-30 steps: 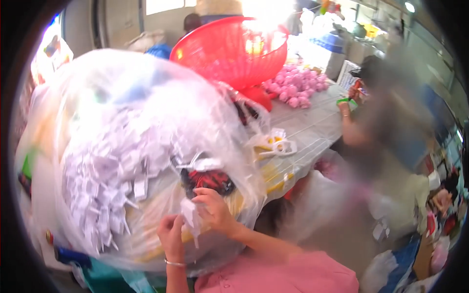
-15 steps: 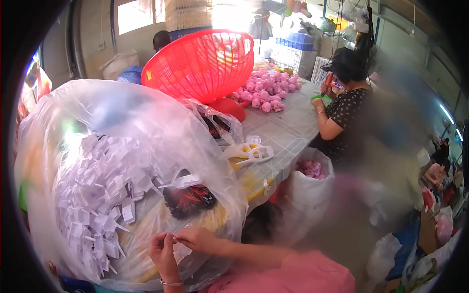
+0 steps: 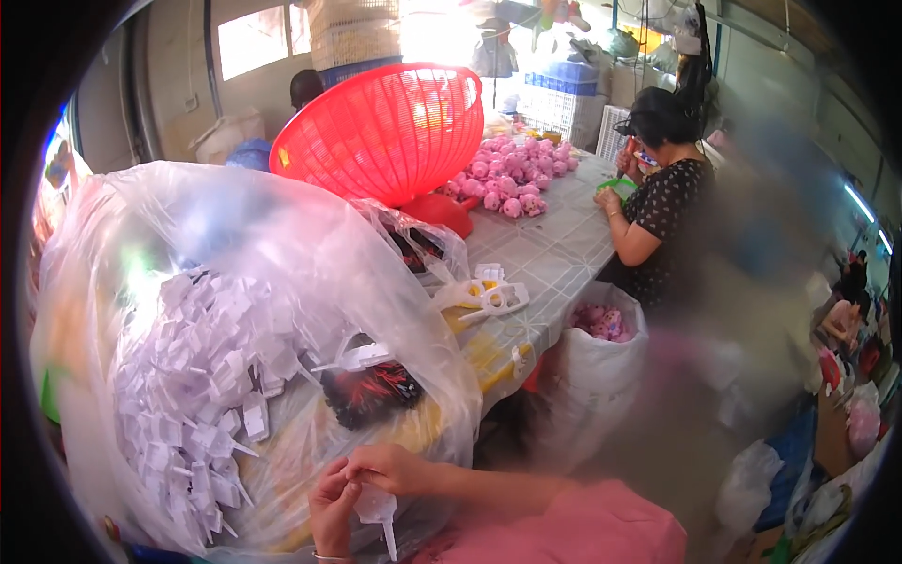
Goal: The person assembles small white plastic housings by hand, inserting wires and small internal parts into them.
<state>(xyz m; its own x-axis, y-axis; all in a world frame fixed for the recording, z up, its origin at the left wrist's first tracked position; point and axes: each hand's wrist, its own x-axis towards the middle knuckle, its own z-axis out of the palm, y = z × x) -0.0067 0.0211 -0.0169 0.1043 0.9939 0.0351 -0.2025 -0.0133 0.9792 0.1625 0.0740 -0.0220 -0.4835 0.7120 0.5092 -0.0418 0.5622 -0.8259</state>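
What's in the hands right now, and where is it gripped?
A white plastic piece, held by its upper end, thin stem hanging down. The left hand and right hand meet there; which hand bears it I can't tell.

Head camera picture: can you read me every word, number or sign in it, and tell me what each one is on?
There are none I can read.
White plastic piece at the person's hands: no lettering I can make out.
Red basket: no readable writing.
White sack: none readable.
Co-worker's dark top: pale marks, too small to tell.
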